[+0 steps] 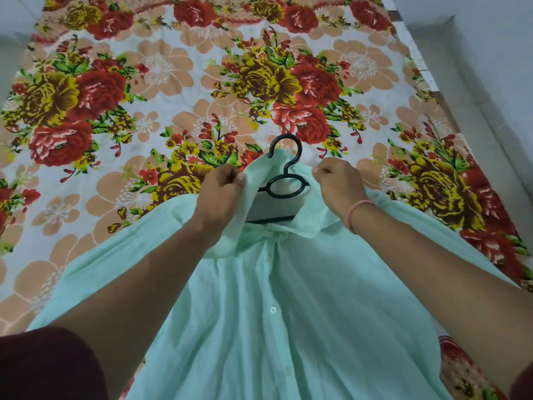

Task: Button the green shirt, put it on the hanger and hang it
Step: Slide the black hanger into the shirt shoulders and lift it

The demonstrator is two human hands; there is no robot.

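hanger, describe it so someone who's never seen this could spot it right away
Start at the flowered bedsheet and find the pale green shirt spread over its near end. Between the two hands at the collar is the hanger: thin, black, with a hook and ring, the only dark piece among the fabrics.

Green shirt (pixel 288 313): thin matt cloth, crinkly. Hanger (pixel 284 183): black, smooth, prob. plastic. Bedsheet (pixel 173 82): matt printed cloth.

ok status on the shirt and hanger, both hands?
Left hand and right hand each pinching collar. Green shirt buttoned, draped over black hanger, hook clear of neck. Not hung yet. Nothing in the way.
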